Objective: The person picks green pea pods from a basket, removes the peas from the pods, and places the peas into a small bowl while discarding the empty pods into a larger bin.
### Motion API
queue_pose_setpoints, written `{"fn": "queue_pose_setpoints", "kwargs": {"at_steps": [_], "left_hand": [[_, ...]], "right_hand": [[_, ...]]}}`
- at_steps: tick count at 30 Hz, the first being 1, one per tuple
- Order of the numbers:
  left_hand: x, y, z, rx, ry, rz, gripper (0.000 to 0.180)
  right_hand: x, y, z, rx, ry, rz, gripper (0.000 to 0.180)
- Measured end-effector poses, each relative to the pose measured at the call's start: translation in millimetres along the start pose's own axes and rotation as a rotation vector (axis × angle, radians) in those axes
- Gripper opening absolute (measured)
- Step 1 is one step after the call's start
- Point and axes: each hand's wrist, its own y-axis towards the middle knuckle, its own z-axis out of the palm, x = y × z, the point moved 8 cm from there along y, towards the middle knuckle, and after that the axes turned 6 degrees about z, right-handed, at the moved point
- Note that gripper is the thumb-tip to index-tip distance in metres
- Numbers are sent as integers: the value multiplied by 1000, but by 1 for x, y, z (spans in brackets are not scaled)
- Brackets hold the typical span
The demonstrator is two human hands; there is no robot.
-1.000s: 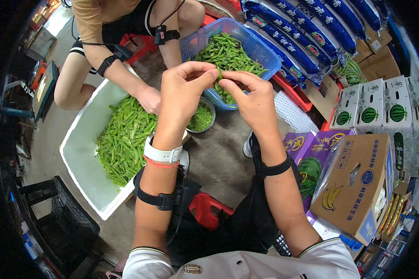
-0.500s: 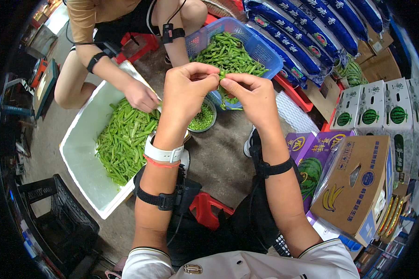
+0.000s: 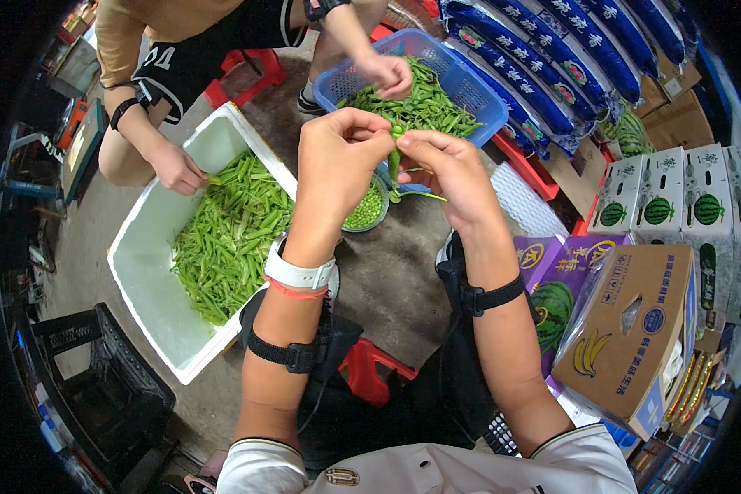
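In the head view, my only one, I see the left hand (image 3: pixel 337 169) and right hand (image 3: pixel 459 177) pinching one green pod (image 3: pixel 394 162) between thumbs and fingers, held up in front of a blue basket (image 3: pixel 479 92) of pods. A co-worker's hand (image 3: pixel 387 76) is over that basket; the other hand (image 3: pixel 178 168) is at the heap in a white foam box (image 3: pixel 140 247). Cartons (image 3: pixel 622 329) crowd my right side. The left wrist and forearm hide part of the shelled peas (image 3: pixel 364 214) and their container; I can't make out how far the pod is split.
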Motion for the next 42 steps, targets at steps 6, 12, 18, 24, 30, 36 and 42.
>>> {"fn": "queue_pose_setpoints", "kwargs": {"at_steps": [6,12,18,24,30,36,42], "left_hand": [[5,2,-2,34,-39,-25,14],[5,3,-5,56,-63,-61,14],[8,7,-9,39,-140,-92,13],[12,8,-12,68,-111,-109,13],[19,10,-9,66,-108,-133,13],[28,16,-9,72,-40,-143,13],[35,15,-6,133,-13,-206,13]], "right_hand": [[-7,4,-2,37,74,44,17],[-4,3,4,61,-5,-19,18],[-5,6,8,41,-67,-109,20],[-3,3,14,71,-84,-151,20],[-16,3,18,87,-133,-25,18],[-28,8,16,71,-166,2,16],[-41,15,16,61,-59,104,11]]}}
